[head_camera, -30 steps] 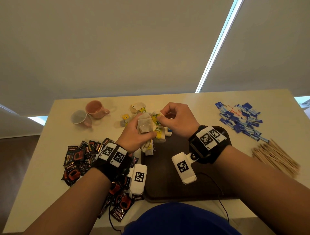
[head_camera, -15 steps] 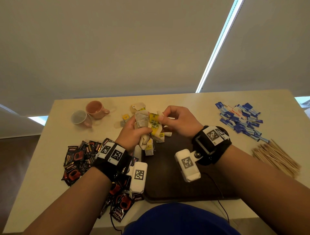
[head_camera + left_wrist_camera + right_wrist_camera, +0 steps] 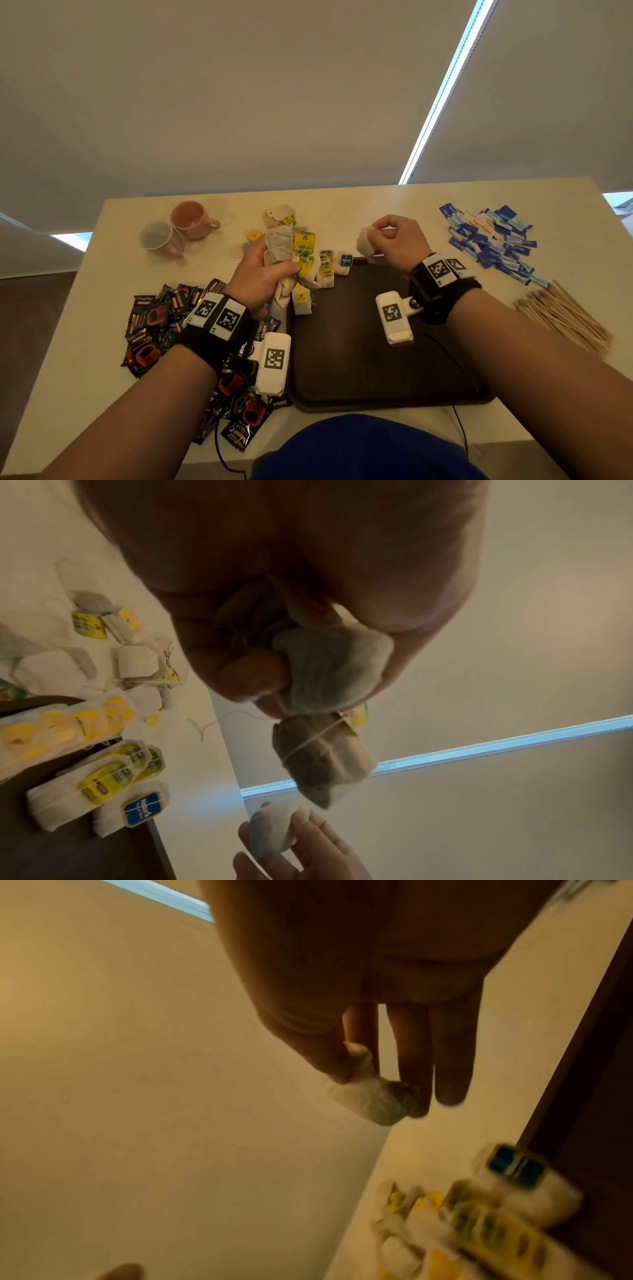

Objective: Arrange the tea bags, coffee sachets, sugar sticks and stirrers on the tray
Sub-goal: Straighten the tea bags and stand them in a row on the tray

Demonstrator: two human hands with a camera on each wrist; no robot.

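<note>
My left hand (image 3: 262, 270) grips a bunch of tea bags (image 3: 279, 248) (image 3: 329, 669) above the dark brown tray's (image 3: 376, 370) far left corner. My right hand (image 3: 390, 236) pinches a single tea bag (image 3: 365, 244) (image 3: 371, 1099) between thumb and forefinger, over the tray's far edge. A few tea bags (image 3: 325, 270) (image 3: 99, 785) with yellow and blue tags lie in a row at the tray's far left. More tea bags (image 3: 281, 214) sit on the table behind. Coffee sachets (image 3: 154, 318) are piled at the left, blue sugar sticks (image 3: 493, 236) at the far right, wooden stirrers (image 3: 565, 315) at the right.
Two pink cups (image 3: 178, 229) stand at the far left of the cream table (image 3: 342, 209). A black cable (image 3: 459, 421) runs off the tray's near right corner. The table's near edge lies just below the tray.
My right hand has pulled one tea bag out of the bunch and moved right, away from my left hand. The left hand stays put with the remaining bags.
</note>
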